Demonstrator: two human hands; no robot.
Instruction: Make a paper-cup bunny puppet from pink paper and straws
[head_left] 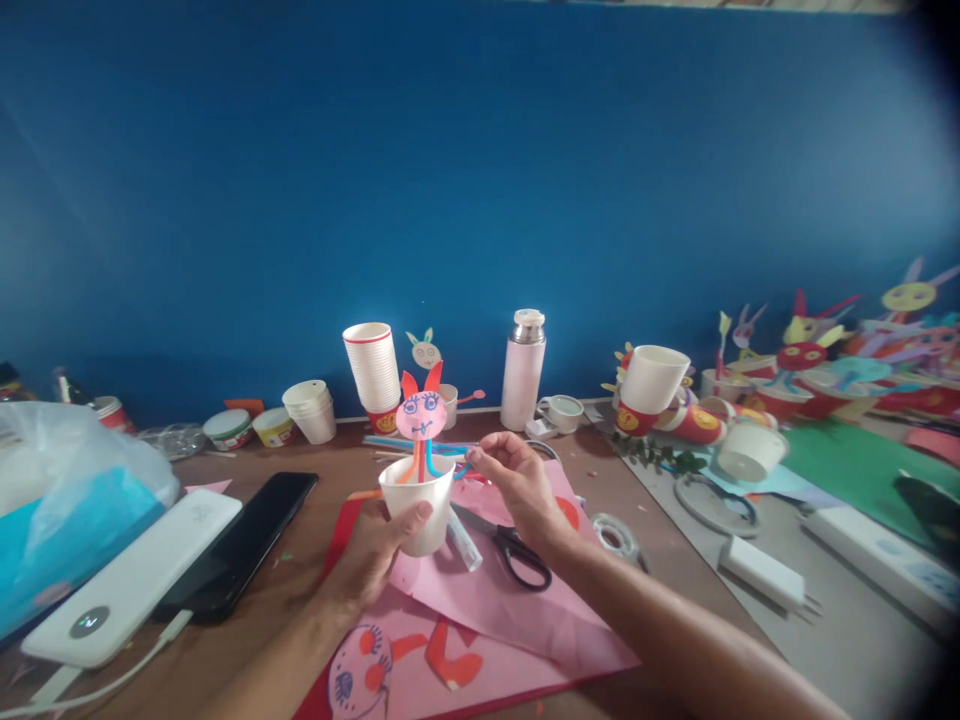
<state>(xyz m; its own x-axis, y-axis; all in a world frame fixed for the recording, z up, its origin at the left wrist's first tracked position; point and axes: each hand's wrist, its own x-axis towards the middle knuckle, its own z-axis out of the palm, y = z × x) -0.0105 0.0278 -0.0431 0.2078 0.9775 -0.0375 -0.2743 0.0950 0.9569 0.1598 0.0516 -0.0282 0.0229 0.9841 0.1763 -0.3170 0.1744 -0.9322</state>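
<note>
My left hand (382, 545) is wrapped round a white paper cup (417, 505), holding it a little tilted above pink paper. A pink paper face (421, 416) with red ears and drawn eyes rises out of the cup on an upright strip. Orange and blue pipe-like strips bend over the cup's rim. The blue strip (463, 470) reaches out to the right, and my right hand (517, 480) pinches its end between thumb and fingertips. Black-handled scissors (523, 560) lie on the pink paper (510, 610) under my right hand, beside a clear tube (465, 540).
A cup stack (373, 365) and a pink flask (523, 372) stand by the blue wall. Left are a phone (247, 545) and a white power bank (139, 575). Tape (616, 538), a charger (765, 573) and several paper cup figures (799, 385) sit on the right.
</note>
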